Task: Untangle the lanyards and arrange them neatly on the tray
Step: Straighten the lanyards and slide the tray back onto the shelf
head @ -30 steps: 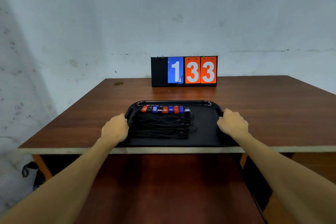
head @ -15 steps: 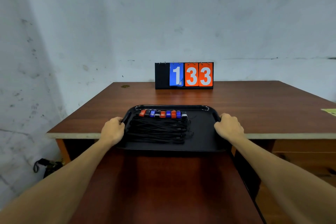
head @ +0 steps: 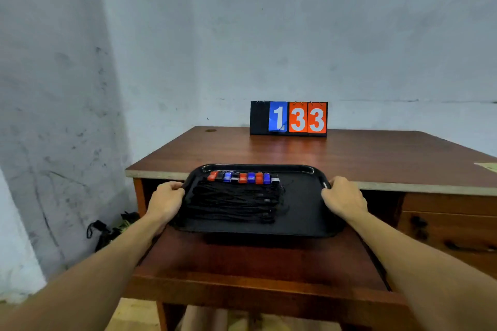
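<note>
My left hand (head: 165,200) is closed around the left rim of the black tray (head: 304,212). The tray sticks out over the near edge of the worktop (head: 376,158), above a lower wooden shelf (head: 242,266). The lanyards (head: 236,201) lie on the left half of the tray in neat rows, coloured clips along the far side. My right hand (head: 343,197) grips the right rim.

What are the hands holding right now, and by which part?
Both hold the black tray by its short side rims: left hand on the left rim, right hand on the right rim.
</note>
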Tool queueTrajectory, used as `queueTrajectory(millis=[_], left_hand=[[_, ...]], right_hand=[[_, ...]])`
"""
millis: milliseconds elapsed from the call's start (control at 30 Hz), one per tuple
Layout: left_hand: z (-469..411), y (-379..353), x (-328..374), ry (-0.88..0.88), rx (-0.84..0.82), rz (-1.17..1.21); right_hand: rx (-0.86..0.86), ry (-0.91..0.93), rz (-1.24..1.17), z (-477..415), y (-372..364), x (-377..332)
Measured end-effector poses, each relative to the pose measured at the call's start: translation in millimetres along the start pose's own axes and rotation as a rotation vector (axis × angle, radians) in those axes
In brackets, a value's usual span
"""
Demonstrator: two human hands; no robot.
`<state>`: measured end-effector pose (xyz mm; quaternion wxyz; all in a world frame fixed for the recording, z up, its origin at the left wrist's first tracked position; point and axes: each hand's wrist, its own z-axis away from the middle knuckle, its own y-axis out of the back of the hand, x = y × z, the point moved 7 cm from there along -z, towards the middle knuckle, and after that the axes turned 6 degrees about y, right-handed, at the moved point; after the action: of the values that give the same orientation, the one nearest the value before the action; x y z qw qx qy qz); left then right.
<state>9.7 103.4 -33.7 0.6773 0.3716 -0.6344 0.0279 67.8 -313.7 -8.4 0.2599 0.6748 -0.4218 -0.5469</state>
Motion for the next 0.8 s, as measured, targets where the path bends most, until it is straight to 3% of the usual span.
queueTrajectory(millis=[300, 800], left_hand=[[29.6, 9.4, -28.7, 0.029, -0.045, -0.098], [18.1, -51.4, -49.3, 0.050, -0.075, -0.256]], right_hand=[[-0.002, -0.015, -0.038, 38.1, 0.7, 3.1], [-0.075, -0.118, -0.008, 30.0, -41.7, 54.4]])
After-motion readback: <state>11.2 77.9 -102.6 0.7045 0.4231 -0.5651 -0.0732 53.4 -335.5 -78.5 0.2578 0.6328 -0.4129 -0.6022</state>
